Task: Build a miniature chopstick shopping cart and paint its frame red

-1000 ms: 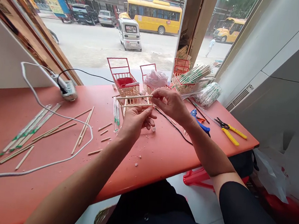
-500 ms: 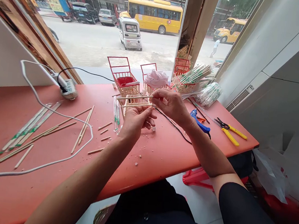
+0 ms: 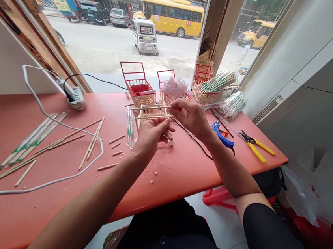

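Note:
Above the table, my left hand (image 3: 152,135) grips a small wooden stick frame (image 3: 152,116) from below, thumb and fingers closed on its near side. My right hand (image 3: 191,117) pinches the right end of the frame's upper stick (image 3: 151,107) between thumb and fingertips. The frame is built of pale round sticks, and my left hand hides part of its underside. Just behind it stand a small stick cart with a red handle (image 3: 140,90) and another cart (image 3: 166,77) holding a white bundle (image 3: 175,86).
Loose sticks (image 3: 67,142) and wrapped chopsticks (image 3: 33,142) lie left, crossed by a white cable (image 3: 102,149). A blue glue gun (image 3: 223,135) and yellow-handled pliers (image 3: 256,146) lie right. Behind them are a basket of chopsticks (image 3: 207,95) and a wrapped bundle (image 3: 232,105). A power strip (image 3: 76,98) sits back left.
Both hands keep their hold on the stick frame, with hardly any movement. The view has shifted very slightly. Outside, a person walking has moved a little to the right.

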The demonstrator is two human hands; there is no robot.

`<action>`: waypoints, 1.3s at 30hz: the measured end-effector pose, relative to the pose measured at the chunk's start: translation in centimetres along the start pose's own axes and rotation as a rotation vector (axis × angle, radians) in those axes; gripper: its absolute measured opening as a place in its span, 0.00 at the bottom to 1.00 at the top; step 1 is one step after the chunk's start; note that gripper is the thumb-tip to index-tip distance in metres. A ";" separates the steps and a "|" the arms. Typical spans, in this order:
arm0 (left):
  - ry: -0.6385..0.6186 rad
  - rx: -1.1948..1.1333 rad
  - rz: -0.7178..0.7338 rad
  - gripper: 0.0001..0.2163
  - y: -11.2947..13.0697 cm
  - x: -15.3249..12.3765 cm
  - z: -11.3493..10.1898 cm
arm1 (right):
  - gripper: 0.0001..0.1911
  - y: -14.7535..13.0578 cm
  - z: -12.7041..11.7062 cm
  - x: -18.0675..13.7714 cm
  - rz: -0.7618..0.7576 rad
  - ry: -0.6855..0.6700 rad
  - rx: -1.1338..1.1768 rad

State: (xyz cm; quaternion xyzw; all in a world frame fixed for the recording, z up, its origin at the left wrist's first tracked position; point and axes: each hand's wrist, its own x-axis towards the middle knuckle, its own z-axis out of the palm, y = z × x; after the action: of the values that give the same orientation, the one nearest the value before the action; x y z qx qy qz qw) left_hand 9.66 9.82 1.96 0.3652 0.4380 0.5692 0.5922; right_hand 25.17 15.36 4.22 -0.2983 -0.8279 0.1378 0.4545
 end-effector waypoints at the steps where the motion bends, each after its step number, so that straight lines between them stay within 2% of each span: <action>1: 0.002 -0.002 0.000 0.09 0.0 0.0 0.0 | 0.08 0.0 0.0 0.0 -0.002 0.002 0.000; 25: 0.000 -0.001 0.027 0.07 -0.3 0.0 0.0 | 0.08 0.1 0.1 -0.3 0.019 -0.002 -0.003; 39: -0.005 0.008 0.021 0.10 -0.2 0.0 0.1 | 0.09 0.2 0.1 -0.4 0.022 0.014 0.014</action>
State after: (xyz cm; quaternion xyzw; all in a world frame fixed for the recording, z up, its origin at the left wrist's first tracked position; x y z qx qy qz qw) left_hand 9.76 9.78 1.84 0.3736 0.4352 0.5726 0.5858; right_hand 25.29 15.23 3.79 -0.3050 -0.8203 0.1465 0.4611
